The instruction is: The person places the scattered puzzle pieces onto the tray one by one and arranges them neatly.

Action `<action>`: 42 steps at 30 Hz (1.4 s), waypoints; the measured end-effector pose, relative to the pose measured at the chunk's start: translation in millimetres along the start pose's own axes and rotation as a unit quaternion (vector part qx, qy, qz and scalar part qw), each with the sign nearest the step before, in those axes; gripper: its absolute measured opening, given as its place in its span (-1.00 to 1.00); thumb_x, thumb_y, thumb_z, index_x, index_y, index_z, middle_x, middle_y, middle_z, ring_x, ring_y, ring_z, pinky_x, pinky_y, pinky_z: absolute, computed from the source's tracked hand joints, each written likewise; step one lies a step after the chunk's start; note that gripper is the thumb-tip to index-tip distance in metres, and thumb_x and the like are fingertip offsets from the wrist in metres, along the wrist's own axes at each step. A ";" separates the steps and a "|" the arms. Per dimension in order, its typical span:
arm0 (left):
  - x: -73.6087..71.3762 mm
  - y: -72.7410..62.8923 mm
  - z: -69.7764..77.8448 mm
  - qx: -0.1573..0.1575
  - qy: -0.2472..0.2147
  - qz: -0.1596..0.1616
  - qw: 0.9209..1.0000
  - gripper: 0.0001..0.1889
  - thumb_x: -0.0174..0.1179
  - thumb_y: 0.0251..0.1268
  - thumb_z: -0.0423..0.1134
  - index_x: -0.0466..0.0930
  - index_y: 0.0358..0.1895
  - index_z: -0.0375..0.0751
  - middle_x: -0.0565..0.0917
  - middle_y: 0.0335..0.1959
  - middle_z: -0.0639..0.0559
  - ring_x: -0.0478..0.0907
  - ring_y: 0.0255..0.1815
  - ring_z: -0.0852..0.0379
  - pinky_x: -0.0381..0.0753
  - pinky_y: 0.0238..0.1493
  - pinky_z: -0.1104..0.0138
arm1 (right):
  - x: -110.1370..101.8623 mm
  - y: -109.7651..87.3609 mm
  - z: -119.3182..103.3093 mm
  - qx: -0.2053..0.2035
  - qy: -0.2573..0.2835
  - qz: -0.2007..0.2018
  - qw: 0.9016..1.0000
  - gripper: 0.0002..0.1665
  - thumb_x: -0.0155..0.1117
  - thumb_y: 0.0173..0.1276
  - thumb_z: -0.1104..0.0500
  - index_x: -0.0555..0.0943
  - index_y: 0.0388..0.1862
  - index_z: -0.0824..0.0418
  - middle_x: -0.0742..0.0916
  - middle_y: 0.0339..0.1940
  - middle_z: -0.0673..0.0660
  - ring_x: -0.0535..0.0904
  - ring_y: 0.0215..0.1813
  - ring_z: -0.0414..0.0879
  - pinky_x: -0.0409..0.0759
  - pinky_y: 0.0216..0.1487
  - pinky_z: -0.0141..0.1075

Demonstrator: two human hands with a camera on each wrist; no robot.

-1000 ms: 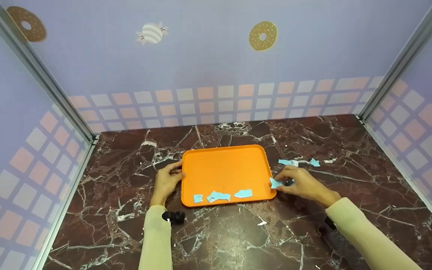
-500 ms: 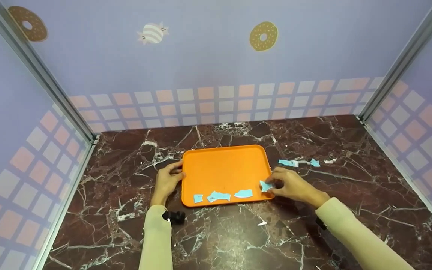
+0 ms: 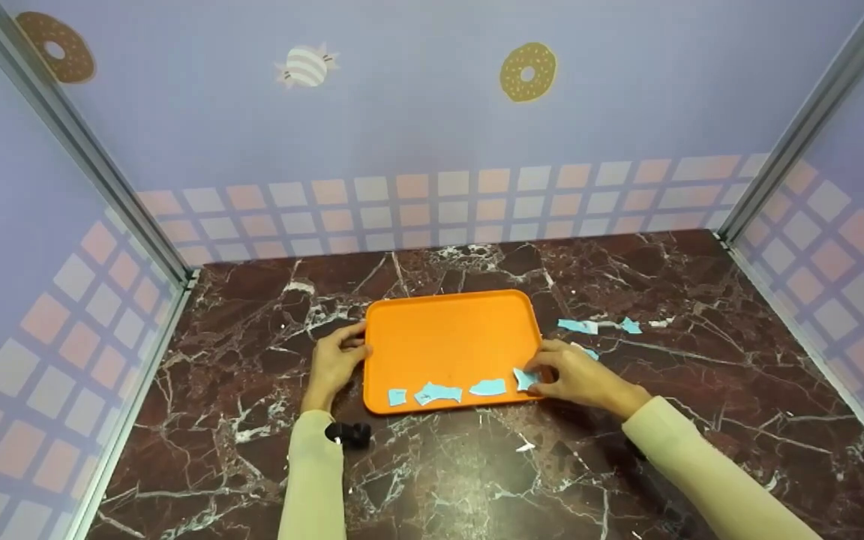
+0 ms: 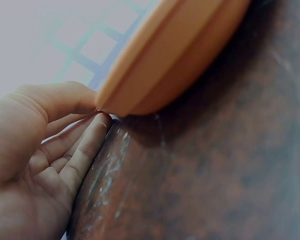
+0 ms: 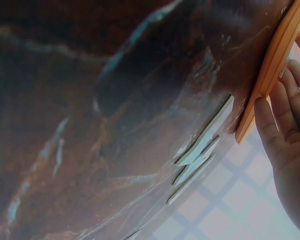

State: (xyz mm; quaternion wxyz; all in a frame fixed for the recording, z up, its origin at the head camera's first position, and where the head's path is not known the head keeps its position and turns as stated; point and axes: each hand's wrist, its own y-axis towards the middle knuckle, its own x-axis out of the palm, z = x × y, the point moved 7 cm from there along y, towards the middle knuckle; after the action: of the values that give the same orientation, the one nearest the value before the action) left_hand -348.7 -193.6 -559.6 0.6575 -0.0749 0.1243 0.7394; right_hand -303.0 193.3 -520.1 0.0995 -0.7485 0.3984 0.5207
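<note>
An orange tray (image 3: 447, 337) lies flat on the table. My left hand (image 3: 333, 366) holds its left rim, the thumb on the edge and the fingers low against its side, as the left wrist view shows. At the tray's front right corner, my right hand (image 3: 578, 379) pinches a flat light blue jagged piece (image 3: 525, 379) between thumb and fingers. To the left along the front rim lie a rounded blue piece (image 3: 488, 387), a longer jagged strip (image 3: 441, 393) and a small squarish piece (image 3: 397, 396), all inside the tray.
More blue pieces lie right of the tray: a strip (image 3: 577, 325), a star-like piece (image 3: 631, 325) and one partly behind the right hand. A small white scrap (image 3: 525, 446) lies in front. Patterned walls (image 3: 432, 120) enclose the dark marbled table (image 3: 252, 465) at back and sides.
My right hand has carried its blue piece leftward over the right rim to the tray's front right corner. Another piece shows behind that hand. The left hand has stayed on the rim.
</note>
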 end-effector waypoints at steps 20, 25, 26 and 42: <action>-0.4 0.9 0.1 0.002 0.009 0.005 1.000 -0.55 0.39 0.30 -0.53 0.71 0.27 -0.38 0.78 -0.06 -0.32 0.77 -0.06 -0.15 0.71 -0.15 0.45 | -12.2 -1.7 4.2 -0.008 0.005 0.016 1.000 -0.75 0.63 0.26 0.26 0.82 -0.09 0.26 0.72 -0.17 0.08 0.64 -0.16 0.02 0.68 -0.06 -0.06; -0.2 0.8 0.2 0.011 0.003 0.004 1.000 -0.55 0.38 0.29 -0.54 0.70 0.27 -0.39 0.78 -0.04 -0.33 0.76 -0.04 -0.17 0.70 -0.13 0.45 | -21.5 -6.1 8.0 -0.010 0.007 0.034 0.999 -0.73 0.64 0.21 0.30 0.81 -0.11 0.29 0.74 -0.14 0.11 0.67 -0.08 0.03 0.70 0.02 -0.01; -0.1 0.7 0.3 0.014 0.002 0.003 1.000 -0.55 0.38 0.29 -0.55 0.70 0.27 -0.40 0.78 -0.04 -0.34 0.76 -0.03 -0.18 0.70 -0.13 0.45 | -23.3 -7.5 9.0 -0.010 0.007 0.037 0.999 -0.73 0.65 0.21 0.30 0.81 -0.12 0.29 0.74 -0.14 0.11 0.67 -0.08 0.03 0.71 0.01 0.00; 0.2 0.5 0.2 0.006 0.004 0.002 1.000 -0.54 0.38 0.29 -0.53 0.70 0.28 -0.40 0.78 -0.06 -0.33 0.76 -0.08 -0.13 0.67 -0.17 0.49 | -47.7 -38.0 39.2 0.073 0.009 0.047 0.996 -0.71 0.64 0.27 0.25 0.81 -0.05 0.26 0.75 -0.08 0.11 0.70 -0.03 0.18 0.70 -0.02 0.11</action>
State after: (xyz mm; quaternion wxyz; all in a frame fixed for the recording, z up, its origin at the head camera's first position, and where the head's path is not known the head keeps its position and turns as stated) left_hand -349.2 -193.4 -559.4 0.6557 -0.0739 0.1314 0.7398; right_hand -310.5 264.1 -506.4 0.1250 -0.7244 0.4711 0.4875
